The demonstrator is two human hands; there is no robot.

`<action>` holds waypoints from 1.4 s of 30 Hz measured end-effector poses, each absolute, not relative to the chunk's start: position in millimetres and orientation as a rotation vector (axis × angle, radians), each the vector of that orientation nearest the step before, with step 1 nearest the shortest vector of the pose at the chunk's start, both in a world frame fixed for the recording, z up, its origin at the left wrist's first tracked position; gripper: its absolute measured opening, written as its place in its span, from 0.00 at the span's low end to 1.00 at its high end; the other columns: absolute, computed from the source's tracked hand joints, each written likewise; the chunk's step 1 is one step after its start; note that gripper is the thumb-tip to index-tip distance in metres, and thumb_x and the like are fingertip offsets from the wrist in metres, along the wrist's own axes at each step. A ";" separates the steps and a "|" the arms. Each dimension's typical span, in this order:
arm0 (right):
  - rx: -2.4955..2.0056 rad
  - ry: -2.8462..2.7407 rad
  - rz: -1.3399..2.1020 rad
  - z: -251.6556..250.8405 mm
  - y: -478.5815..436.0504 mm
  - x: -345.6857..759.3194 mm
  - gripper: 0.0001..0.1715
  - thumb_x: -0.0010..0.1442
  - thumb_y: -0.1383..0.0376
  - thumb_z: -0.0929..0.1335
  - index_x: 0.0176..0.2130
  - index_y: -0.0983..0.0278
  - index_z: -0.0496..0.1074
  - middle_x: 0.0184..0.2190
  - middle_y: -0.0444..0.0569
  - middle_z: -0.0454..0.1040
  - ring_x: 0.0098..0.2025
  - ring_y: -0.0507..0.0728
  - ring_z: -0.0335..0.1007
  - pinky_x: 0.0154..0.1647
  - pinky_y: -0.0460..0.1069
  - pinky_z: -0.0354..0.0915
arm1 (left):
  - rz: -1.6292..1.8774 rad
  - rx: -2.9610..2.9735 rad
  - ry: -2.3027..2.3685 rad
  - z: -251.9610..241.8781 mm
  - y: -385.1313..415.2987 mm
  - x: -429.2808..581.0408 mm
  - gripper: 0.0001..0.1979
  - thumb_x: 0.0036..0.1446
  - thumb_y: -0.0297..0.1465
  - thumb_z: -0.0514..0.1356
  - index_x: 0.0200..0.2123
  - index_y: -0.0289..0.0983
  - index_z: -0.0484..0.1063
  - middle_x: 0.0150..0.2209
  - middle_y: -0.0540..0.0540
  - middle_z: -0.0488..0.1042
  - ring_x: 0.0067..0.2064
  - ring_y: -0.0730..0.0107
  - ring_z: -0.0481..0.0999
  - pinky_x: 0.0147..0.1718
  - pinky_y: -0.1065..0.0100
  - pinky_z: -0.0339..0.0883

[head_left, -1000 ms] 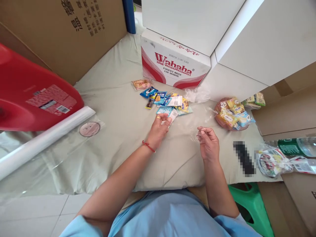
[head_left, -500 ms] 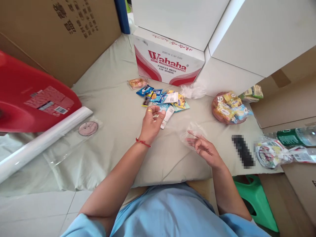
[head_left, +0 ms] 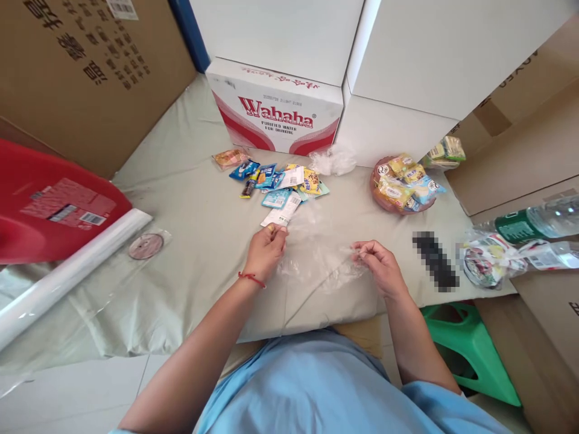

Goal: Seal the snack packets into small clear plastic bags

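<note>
Between my hands spreads a thin clear plastic bag (head_left: 319, 262), its outline hard to follow against the cloth. My left hand (head_left: 266, 252), with a red cord at the wrist, is closed in a pinch at the bag's left side. My right hand (head_left: 380, 266) pinches the bag's right edge between thumb and fingers. Just beyond my left fingertips lies a white snack packet (head_left: 281, 211). Behind it sits a loose pile of small packets, among them a light blue one (head_left: 275, 198), a yellow one (head_left: 311, 179) and a dark stick-shaped one (head_left: 249, 183).
A brown bowl (head_left: 376, 191) of wrapped snacks stands at the right. The Wahaha carton (head_left: 275, 114) backs the pile, with crumpled clear plastic (head_left: 335, 160) before it. On the left are a red jug (head_left: 58, 205) and a plastic roll (head_left: 76, 271). A bottle (head_left: 520, 226) lies far right.
My left hand has come down toward me and closed at the bag's left side. My right fingers, spread before, now pinch the bag, which is stretched between both hands. The view has shifted slightly.
</note>
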State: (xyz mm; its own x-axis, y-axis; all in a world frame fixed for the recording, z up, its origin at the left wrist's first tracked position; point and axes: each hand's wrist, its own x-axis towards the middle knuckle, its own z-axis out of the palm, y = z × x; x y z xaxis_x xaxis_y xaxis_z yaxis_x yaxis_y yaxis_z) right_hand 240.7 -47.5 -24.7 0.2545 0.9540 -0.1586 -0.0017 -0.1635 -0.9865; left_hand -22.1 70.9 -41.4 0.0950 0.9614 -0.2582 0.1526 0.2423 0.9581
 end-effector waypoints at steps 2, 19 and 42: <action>-1.511 -0.863 1.127 -32.4 -47.7 247.6 0.19 0.55 0.50 0.76 0.32 0.61 0.72 0.41 0.49 0.80 0.34 0.55 0.75 0.36 0.50 0.72 | 0.898 1.087 1.387 -43.0 63.7 -27.8 0.17 0.58 0.48 0.61 0.30 0.41 0.68 0.17 0.57 0.61 0.19 0.74 0.57 0.21 0.70 0.50; -1.518 -1.813 0.754 -7.1 43.5 206.8 0.14 0.61 0.52 0.74 0.43 0.57 0.79 0.33 0.46 0.80 0.42 0.60 0.74 0.48 0.55 0.69 | 0.847 1.301 1.420 -35.8 15.9 -57.5 0.27 0.66 0.56 0.52 0.36 0.42 0.77 0.19 0.52 0.66 0.26 0.63 0.68 0.31 0.64 0.61; -1.700 -1.288 0.881 -61.8 15.7 246.9 0.19 0.58 0.49 0.70 0.33 0.62 0.73 0.27 0.43 0.72 0.27 0.53 0.64 0.30 0.48 0.62 | 0.835 1.991 1.395 -59.7 22.6 -93.3 0.20 0.68 0.42 0.57 0.58 0.42 0.73 0.54 0.39 0.81 0.57 0.51 0.78 0.59 0.51 0.66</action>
